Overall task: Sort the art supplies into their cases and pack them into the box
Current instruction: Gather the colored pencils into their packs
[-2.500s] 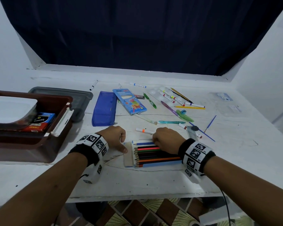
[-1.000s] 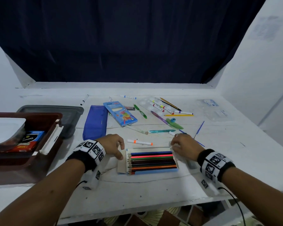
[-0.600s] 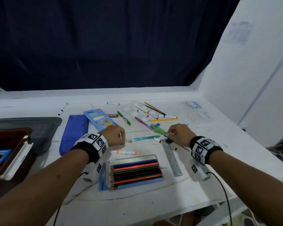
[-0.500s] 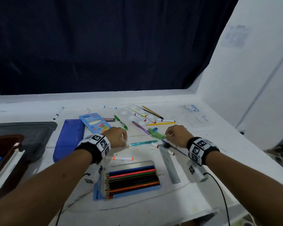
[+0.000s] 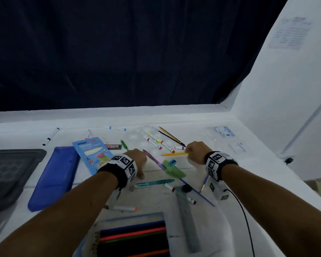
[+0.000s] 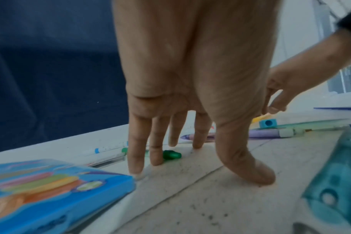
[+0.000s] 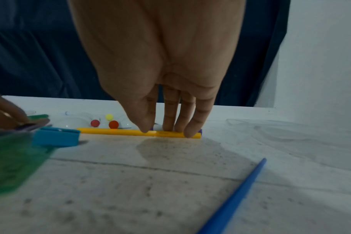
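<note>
The right hand [image 5: 195, 152] reaches down onto a yellow pen [image 7: 134, 131] lying flat on the white table [image 5: 230, 210]; its fingertips [image 7: 190, 133] and thumb close around the pen's right end, so the hand is pinching it while the pen rests on the surface. Just behind the pen lie several markers [image 5: 156, 142] with red, orange and yellow caps, and to its left a small blue sharpener [image 7: 56, 136] sits on a green plastic piece [image 5: 173, 170].

The left hand [image 5: 138, 160] holds nothing: its fingers [image 6: 156, 142] point straight down, loosely spread, with the tips touching the table beside a purple pen [image 5: 154, 160] and a green pen [image 5: 124, 145]. The thumb also presses on the table.

Near the left hand a light blue neon pencil box [image 5: 90, 154] lies flat, and left of it a dark blue pencil pouch [image 5: 54, 179]. A teal pen [image 5: 156, 182] lies just below the left wrist, with a clear ruler [image 5: 187, 219] and a thin blue paintbrush [image 5: 198, 192] towards the right forearm. An orange-capped marker [image 5: 125, 208] lies nearer the table's front edge, and just below it an open case of coloured pencils [image 5: 132, 238] lies flat, the pencils side by side. A grey lid [image 5: 11, 171] sits at the far left edge. A black and yellow pencil [image 5: 171, 136] lies beyond the markers.
</note>
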